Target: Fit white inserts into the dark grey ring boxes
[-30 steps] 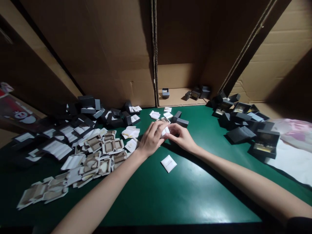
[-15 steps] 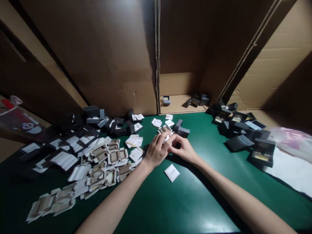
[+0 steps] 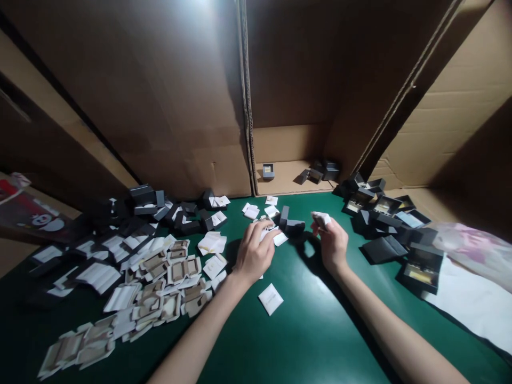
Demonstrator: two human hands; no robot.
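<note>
My right hand [image 3: 334,248] is raised over the green table, its fingers closed on a small folded card insert [image 3: 321,220], white with a greyish-brown side. My left hand [image 3: 255,252] is low over the table, fingers curled round a white card [image 3: 265,233] that is mostly hidden under them. By its fingertips a second white piece [image 3: 280,239] lies flat. An open black box [image 3: 294,226] stands just beyond, between the two hands. Nearer to me, a square white packet [image 3: 271,300] lies on the table.
To the left spread many folded card inserts [image 3: 160,288], with black boxes holding white linings [image 3: 100,269] behind them. More open black boxes [image 3: 384,213] are heaped at the right, beside a plastic bag [image 3: 476,250] and white sheet [image 3: 472,304]. Cardboard walls [image 3: 180,106] enclose the back.
My hands, together before, are now apart. The right one has moved right and up with the folded card insert. My left hand stays by the white cards. The view has shifted slightly.
</note>
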